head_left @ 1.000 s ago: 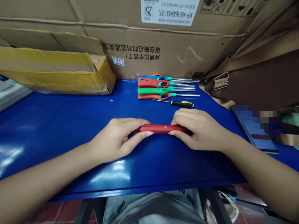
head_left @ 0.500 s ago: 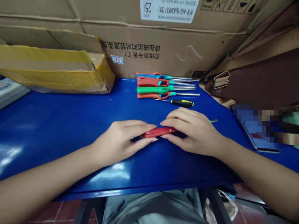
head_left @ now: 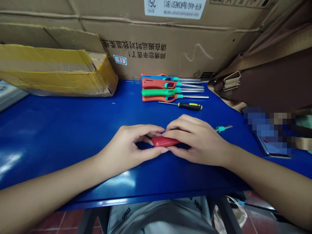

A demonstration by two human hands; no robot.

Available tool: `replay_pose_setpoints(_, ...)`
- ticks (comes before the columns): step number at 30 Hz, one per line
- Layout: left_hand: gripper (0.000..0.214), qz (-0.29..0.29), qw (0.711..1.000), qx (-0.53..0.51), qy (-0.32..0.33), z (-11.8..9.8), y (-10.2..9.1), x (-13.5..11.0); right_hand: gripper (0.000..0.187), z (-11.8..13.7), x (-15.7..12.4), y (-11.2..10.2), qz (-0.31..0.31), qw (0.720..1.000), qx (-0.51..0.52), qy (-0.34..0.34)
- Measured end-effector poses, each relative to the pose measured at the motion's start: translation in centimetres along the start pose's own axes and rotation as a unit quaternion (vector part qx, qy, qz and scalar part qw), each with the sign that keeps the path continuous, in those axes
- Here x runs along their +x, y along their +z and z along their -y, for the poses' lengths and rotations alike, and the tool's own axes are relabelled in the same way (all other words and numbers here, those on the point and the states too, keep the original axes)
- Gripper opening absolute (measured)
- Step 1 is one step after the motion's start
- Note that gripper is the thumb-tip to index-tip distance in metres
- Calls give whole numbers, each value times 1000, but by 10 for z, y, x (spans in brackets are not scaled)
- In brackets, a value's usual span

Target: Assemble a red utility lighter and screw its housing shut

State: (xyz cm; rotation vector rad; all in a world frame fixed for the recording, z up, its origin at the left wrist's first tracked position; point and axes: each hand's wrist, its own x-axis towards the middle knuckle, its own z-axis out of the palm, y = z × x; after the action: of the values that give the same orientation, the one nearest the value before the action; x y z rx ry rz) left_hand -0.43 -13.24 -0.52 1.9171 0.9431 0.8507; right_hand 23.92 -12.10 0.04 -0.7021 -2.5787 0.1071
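A red long-nosed lighter [head_left: 163, 141] lies low over the blue table [head_left: 60, 130], its teal collar and metal tube poking out to the right past my right wrist. My left hand [head_left: 131, 146] pinches the left end of its red handle between thumb and fingers. My right hand [head_left: 195, 138] is curled over the rest of the handle and hides most of it. The fingertips of both hands nearly meet above the lighter.
Several more lighters [head_left: 165, 89] in red, blue and green lie stacked at the table's back, with a black-and-yellow screwdriver [head_left: 187, 106] in front of them. A yellow-taped carton [head_left: 56, 70] sits back left, a big cardboard box [head_left: 158, 39] behind, a brown bag [head_left: 268, 78] and a phone at right.
The lighter has slid to the right through my hands, so its metal tip now shows past my right hand. My hands have drawn closer together over the handle.
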Motion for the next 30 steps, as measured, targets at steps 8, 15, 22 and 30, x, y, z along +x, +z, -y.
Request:
replay_pose_setpoints(8, 50, 4, 984, -147, -99, -7, 9, -3, 21, 14, 2, 6, -13, 998, 4, -59)
replay_pose_setpoints(15, 49, 34, 979, -167, -109, -8, 11, -4, 17, 15, 0, 9, -16, 997, 45, -64)
replay_pose_setpoints(22, 46, 47, 979, -168, -107, -7, 13, -6, 16, 13, 3, 11, -7, 994, 55, -98)
replay_pose_setpoints(30, 40, 66, 966, -206, -140, -7, 12, -5, 18, 12, -2, 12, -19, 996, 45, -74)
